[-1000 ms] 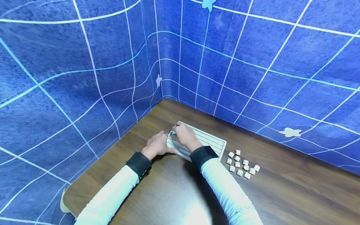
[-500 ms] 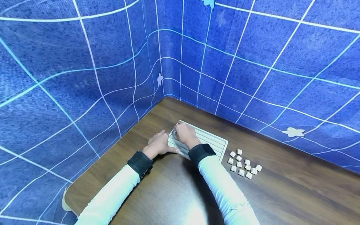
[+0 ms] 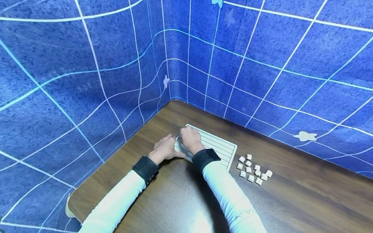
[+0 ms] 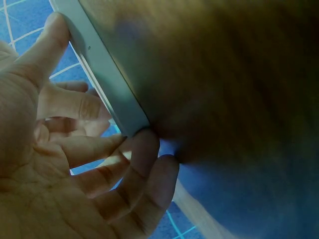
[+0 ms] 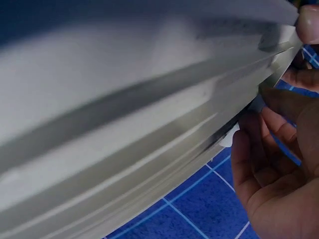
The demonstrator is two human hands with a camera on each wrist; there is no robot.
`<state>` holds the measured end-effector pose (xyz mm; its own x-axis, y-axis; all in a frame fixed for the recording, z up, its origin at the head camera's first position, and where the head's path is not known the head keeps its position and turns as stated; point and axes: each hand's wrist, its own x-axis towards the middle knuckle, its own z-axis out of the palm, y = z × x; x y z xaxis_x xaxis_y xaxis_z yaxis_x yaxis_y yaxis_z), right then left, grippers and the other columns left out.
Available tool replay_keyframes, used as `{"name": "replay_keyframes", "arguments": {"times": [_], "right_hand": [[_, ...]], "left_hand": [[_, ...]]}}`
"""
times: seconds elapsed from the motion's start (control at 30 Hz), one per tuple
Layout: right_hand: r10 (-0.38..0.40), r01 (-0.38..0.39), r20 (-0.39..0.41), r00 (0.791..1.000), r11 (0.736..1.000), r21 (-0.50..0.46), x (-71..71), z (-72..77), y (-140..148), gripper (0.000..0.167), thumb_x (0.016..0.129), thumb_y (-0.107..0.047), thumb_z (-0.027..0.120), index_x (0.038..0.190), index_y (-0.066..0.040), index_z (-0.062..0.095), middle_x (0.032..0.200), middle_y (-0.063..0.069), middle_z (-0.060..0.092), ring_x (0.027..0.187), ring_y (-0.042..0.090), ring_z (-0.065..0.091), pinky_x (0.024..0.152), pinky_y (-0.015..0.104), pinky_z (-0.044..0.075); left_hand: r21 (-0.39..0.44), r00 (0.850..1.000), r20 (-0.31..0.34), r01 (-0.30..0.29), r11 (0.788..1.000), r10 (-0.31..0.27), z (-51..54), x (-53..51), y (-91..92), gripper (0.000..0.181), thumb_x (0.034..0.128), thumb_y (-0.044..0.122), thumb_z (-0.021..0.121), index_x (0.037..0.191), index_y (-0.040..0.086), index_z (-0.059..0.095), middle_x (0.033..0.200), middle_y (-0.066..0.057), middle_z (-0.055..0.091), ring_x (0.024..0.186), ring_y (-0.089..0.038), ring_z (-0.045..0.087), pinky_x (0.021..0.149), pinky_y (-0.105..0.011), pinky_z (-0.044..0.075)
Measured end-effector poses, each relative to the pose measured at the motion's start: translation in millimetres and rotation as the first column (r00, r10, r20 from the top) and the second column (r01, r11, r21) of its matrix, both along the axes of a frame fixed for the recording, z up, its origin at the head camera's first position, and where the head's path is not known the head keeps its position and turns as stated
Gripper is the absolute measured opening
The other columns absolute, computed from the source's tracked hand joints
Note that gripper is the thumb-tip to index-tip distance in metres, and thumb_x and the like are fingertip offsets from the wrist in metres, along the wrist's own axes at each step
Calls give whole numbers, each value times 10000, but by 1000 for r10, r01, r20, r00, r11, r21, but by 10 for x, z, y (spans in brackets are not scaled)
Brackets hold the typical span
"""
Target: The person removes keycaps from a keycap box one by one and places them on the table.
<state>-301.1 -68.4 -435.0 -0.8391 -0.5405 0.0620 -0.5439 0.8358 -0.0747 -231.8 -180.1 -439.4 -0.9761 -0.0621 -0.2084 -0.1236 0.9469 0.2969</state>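
Observation:
A white ridged tray (image 3: 220,147) lies on the table, its parallel grooves running lengthwise. My left hand (image 3: 165,149) grips its left end: in the left wrist view the thumb (image 4: 55,30) presses one side wall (image 4: 102,67) and the fingers bend at the corner. Over the tray's left part, my right hand (image 3: 190,139) has its fingers curled down in a pinch. In the right wrist view, thumb and fingers meet at the tray's edge around a small pale block, mostly hidden by the fingers. Right of the tray lie several small white blocks (image 3: 248,170).
The brown wooden table (image 3: 163,200) fills a corner. Blue cloth walls (image 3: 247,58) with white grid lines and stars rise behind it and to the left. Black bands (image 3: 145,169) circle both wrists.
My right hand's wrist has turned slightly toward the left, with its fingers staying at the tray's left end. The left hand keeps its hold. The view has shifted a little.

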Motion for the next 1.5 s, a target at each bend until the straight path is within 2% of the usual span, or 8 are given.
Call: {"name": "replay_keyframes", "arguments": {"times": [0.27,0.6,0.8,1.0,1.23,1.37,1.5], "right_hand": [[-52,59,77,996,993,-100,-6,-23,64,168,890,-211,706,1027,-116,690,1055,96,708,943,328,703,723,440,589],[-75,84,108,991,993,-86,-9,-9,151,141,876,-246,720,950,-128,701,1006,60,712,914,278,702,718,413,585],[-26,37,119,993,995,-96,30,46,200,135,875,-257,720,885,-125,691,943,33,682,810,218,685,657,374,575],[-9,24,118,993,993,-120,36,118,295,96,853,-212,706,835,-123,676,887,27,663,697,167,613,578,323,533],[61,-43,126,990,989,-140,99,148,479,128,856,-210,703,941,-115,720,956,43,694,788,190,661,665,338,562],[106,-87,99,989,980,-181,138,189,621,146,839,-190,699,949,-98,726,947,53,705,823,202,684,696,351,570],[119,-99,80,990,970,-221,189,248,821,157,825,-176,695,954,-92,727,944,57,704,838,206,696,709,359,574]], "left_hand": [[-6,1000,10,5,1000,-4,-2,-7,42,916,743,605,760,1419,47,494,1536,-149,416,1453,-334,337,1060,-560,419],[13,999,7,32,999,-32,1,-12,98,837,745,604,757,1376,98,542,1501,-99,479,1457,-319,333,1057,-568,418],[16,999,7,42,999,-42,-3,12,82,790,742,604,761,1322,97,585,1482,-100,501,1454,-317,336,1048,-568,427],[-3,999,-19,32,999,-32,-10,7,47,793,710,629,770,1259,80,607,1460,-144,504,1356,-354,456,968,-553,483],[-14,999,-21,28,1000,-28,-22,9,13,759,698,636,776,1203,89,625,1397,-132,549,1251,-350,530,898,-534,514],[-12,1000,-15,16,1000,-16,-21,4,-5,785,703,627,779,1228,68,611,1434,-168,506,1251,-372,526,905,-545,509],[-10,1000,-16,17,1000,-17,-21,-20,-12,812,711,623,777,1264,56,597,1457,-182,480,1264,-384,516,920,-555,501]]}}
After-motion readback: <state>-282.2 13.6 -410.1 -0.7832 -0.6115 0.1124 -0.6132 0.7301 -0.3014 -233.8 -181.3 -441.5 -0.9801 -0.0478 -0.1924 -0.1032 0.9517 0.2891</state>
